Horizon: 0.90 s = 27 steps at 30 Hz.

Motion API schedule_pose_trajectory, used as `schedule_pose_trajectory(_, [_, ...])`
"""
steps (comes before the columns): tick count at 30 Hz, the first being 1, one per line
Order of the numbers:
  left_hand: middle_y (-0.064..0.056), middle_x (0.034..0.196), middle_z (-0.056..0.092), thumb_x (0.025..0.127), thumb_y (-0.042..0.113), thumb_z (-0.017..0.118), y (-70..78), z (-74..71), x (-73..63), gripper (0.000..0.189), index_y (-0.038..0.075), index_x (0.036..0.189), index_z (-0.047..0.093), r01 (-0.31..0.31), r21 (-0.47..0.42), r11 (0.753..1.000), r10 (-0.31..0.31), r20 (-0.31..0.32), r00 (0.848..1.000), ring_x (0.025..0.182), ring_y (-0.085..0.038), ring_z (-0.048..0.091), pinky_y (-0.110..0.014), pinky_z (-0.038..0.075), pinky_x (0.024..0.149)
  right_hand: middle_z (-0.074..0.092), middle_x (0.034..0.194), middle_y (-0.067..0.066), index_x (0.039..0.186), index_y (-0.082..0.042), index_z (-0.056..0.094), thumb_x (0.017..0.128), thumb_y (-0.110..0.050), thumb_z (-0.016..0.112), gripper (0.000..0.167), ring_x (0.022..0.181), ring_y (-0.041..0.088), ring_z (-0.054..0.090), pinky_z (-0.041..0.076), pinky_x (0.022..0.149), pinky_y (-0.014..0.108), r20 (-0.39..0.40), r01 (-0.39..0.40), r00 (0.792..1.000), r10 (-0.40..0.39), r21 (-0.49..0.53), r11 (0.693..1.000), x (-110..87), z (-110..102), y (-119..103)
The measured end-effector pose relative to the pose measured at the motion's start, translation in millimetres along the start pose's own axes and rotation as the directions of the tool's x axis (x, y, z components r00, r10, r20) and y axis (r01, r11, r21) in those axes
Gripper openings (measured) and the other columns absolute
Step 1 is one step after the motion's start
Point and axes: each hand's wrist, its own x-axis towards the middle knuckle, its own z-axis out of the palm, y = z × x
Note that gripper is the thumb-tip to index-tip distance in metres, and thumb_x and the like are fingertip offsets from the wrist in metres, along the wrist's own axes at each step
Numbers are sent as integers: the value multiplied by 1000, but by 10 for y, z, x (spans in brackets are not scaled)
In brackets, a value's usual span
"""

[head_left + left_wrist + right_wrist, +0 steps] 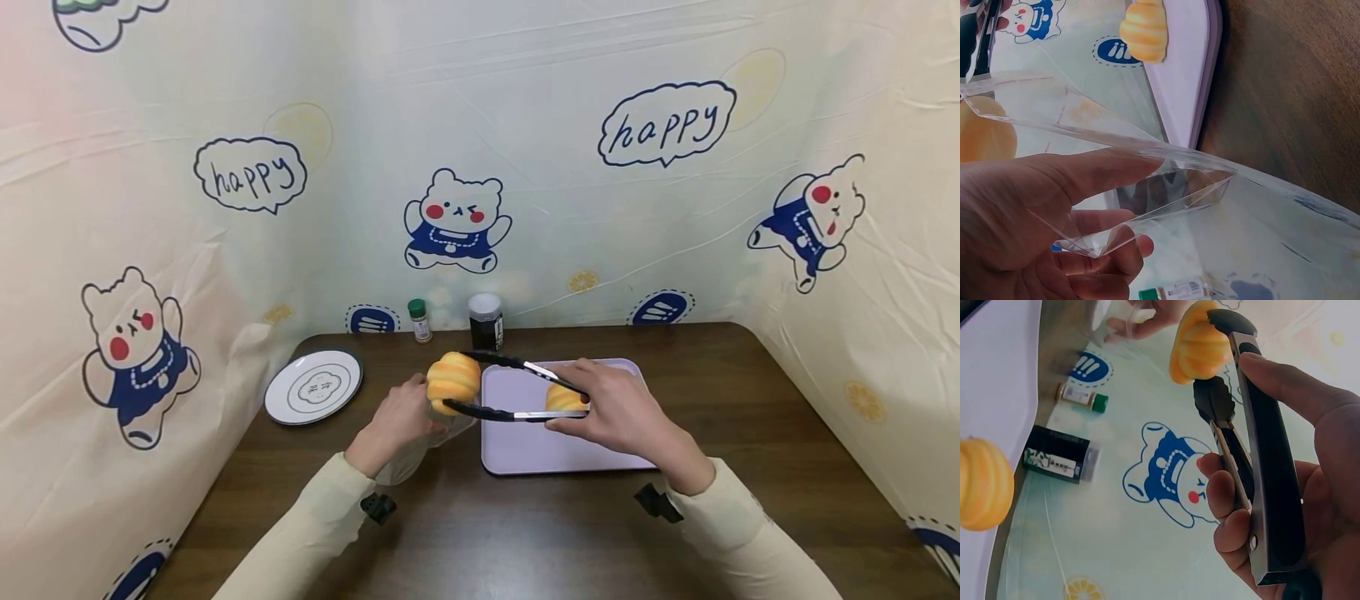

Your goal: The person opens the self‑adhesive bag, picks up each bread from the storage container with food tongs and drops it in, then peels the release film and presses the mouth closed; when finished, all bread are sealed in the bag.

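Observation:
My right hand point(618, 408) grips a pair of metal tongs point(1272, 462) with black handles and tips. Between the tong tips sits a yellow, ridged bread roll point(453, 377), raised above the table beside my left hand point(401, 417). That left hand holds a clear plastic bag point(1272, 212) near its mouth, thumb and fingers spread apart around the film. In the left wrist view the held roll is partly seen through the bag's film. A second bread roll point(984, 484) lies on the lilac tray point(540, 454), partly hidden by the tongs and right hand in the head view.
A white plate point(288, 392) with dark markings is at the back left of the brown table point(480, 542). Along the back edge stand a small green-capped bottle point(420, 322) and a dark jar point(487, 327) with a pale lid. A printed cloth point(555, 225) hangs behind.

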Motion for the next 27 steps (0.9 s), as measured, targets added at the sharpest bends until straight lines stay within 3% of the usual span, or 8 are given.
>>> schedule_pose_trajectory(3, [-13, 96, 63, 67, 22, 91, -22, -2, -11, 40, 8, 95, 65, -31, -34, 999, 30, -34, 999, 78, -27, 62, -45, 57, 67, 69, 114, -1, 133, -18, 64, 74, -51, 83, 70, 79, 10, 58, 43, 63, 21, 23, 19, 1000, -19, -5, 1000, 6, 28, -22])
schedule_pose_trajectory(9, [-12, 107, 67, 72, 28, 87, -69, -7, -18, 37, 10, 95, 66, -115, -34, 993, 112, -69, 991, 86, -28, 65, -49, 58, 71, 70, 117, -1, 133, -18, 65, 75, -51, 83, 69, 82, 10, 59, 46, 66, 22, 61, 40, 997, -39, -17, 999, 12, 92, -5])
schedule_pose_trajectory(12, [-12, 107, 67, 72, 26, 86, -81, -17, -7, 40, 7, 102, 67, -112, -30, 993, 110, -42, 993, 88, -28, 66, -50, 58, 75, 70, 117, -2, 133, -18, 65, 75, -50, 83, 68, 84, 10, 61, 49, 68, 24, 66, 49, 997, -47, -24, 999, 9, 108, 14])
schedule_pose_trajectory(18, [-15, 122, 66, 72, 18, 88, -68, -62, 19, 63, 2, 126, 61, -78, -25, 997, 80, 49, 996, 110, -32, 64, -53, 55, 91, 71, 119, 2, 133, -17, 65, 74, -51, 83, 70, 94, 15, 67, 57, 77, 36, 65, 73, 996, -68, -82, 994, -5, 130, 60])
schedule_pose_trajectory(27, [-13, 133, 63, 70, 1, 83, -20, -121, -15, 77, 8, 141, 53, -107, -15, 994, 108, 139, 984, 111, -33, 65, -53, 56, 89, 72, 115, 3, 130, -17, 67, 71, -51, 85, 70, 90, 15, 66, 56, 73, 33, 66, 66, 996, -58, -126, 990, -11, 168, 104])
